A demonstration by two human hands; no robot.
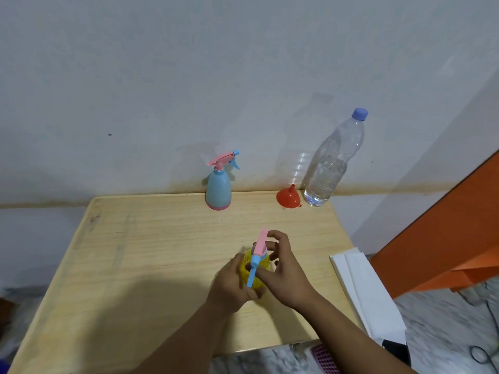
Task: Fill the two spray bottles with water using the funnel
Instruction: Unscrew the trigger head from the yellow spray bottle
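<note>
Gripping yellow plastic spray bottle (255,268), upright near the surface's (162,252) front edge: left hand (233,284) clamped on body, right hand (283,271) closed around pink-and-blue trigger head (259,249) directly above. Red funnel (289,197) at far edge.

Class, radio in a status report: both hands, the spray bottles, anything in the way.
Left hand grips yellow plastic spray bottle; right hand on its pink-and-blue trigger head. Red funnel unused. Nothing obstructing.

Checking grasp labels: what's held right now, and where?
Yellow spray bottle: left hand wraps its body, right hand grips the pink spray head.
</note>
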